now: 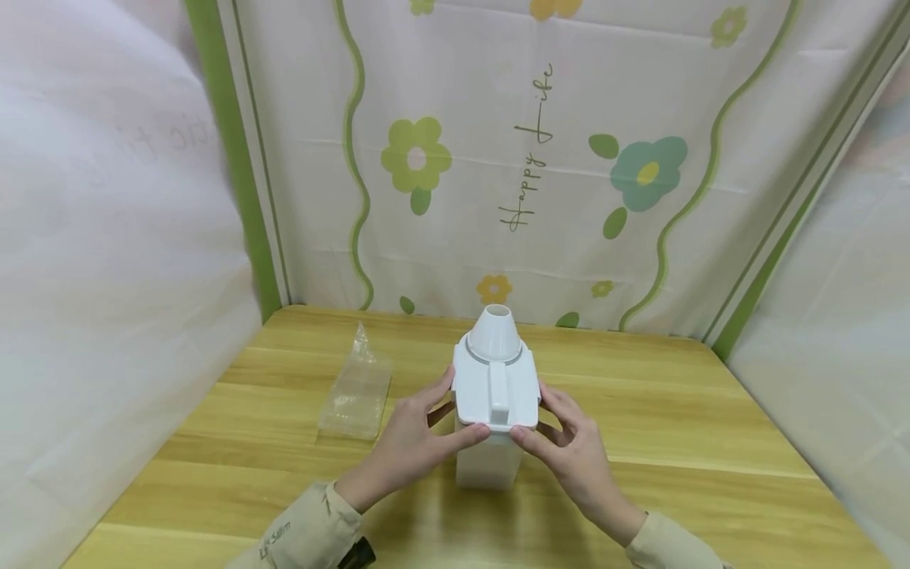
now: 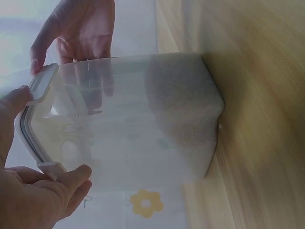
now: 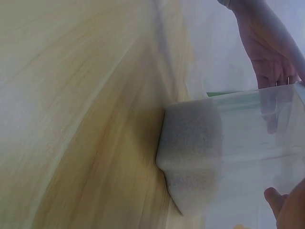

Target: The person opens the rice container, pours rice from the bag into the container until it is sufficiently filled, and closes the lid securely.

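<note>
A translucent storage container [image 1: 486, 466] stands upright on the wooden table, with a white lid [image 1: 469, 395] seated on top. The lid carries a cone-shaped spout or cup [image 1: 495, 336] and a raised bar handle [image 1: 499, 391]. Fine pale grain [image 3: 190, 138] fills the container's lower part. My left hand [image 1: 408, 442] grips the lid's left side, thumb on the near edge and fingers curled at a side clip [image 2: 51, 169]. My right hand [image 1: 579, 450] holds the opposite side likewise, its thumb at the near clip [image 2: 44, 83].
A clear crumpled plastic bag [image 1: 359, 391] lies on the table [image 1: 675, 411] to the left of the container. Flower-printed fabric [image 1: 462, 237] hangs behind the table, with pale fabric walls along both sides. Near my left cuff is a black device [image 1: 358, 555].
</note>
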Action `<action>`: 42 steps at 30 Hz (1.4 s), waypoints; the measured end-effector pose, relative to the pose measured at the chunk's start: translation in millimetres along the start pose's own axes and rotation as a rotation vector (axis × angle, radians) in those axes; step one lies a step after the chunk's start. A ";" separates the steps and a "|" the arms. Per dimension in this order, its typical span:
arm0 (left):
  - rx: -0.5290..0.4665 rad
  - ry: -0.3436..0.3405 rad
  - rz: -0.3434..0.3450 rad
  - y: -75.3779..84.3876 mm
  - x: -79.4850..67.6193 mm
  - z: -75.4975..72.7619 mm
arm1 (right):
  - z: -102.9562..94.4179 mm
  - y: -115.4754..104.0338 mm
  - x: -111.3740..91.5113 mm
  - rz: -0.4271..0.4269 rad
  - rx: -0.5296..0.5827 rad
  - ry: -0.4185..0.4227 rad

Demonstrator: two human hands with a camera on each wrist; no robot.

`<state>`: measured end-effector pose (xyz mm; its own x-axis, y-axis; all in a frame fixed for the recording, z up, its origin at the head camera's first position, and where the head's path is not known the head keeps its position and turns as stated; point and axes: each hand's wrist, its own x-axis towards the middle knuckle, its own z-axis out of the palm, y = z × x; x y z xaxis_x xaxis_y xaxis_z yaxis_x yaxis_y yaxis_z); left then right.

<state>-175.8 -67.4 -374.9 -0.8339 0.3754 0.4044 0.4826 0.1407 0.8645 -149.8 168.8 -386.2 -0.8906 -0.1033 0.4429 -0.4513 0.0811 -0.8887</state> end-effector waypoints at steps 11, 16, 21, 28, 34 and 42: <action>-0.003 -0.006 -0.008 -4.0 1.3 2.2 | 2.7 1.3 -1.1 0.039 -0.005 0.033; -0.004 0.004 0.007 -4.7 3.7 2.3 | 2.8 1.6 2.1 0.034 -0.022 0.045; 0.000 0.011 0.017 -6.7 7.1 1.9 | 1.9 1.9 5.2 0.036 -0.030 0.045; 0.001 0.016 0.003 -7.5 12.0 1.4 | 0.9 3.4 8.9 0.039 -0.033 0.052; -0.007 0.022 0.009 -8.2 13.6 -0.2 | 2.2 5.0 12.5 0.029 -0.026 0.046; -0.014 0.012 -0.013 -11.3 13.9 -0.6 | 0.4 5.6 13.2 0.063 0.019 0.017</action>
<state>-193.0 -64.3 -378.8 -0.8432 0.3623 0.3972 0.4685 0.1328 0.8734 -164.1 167.5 -385.4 -0.9183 -0.0817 0.3874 -0.3929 0.0682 -0.9171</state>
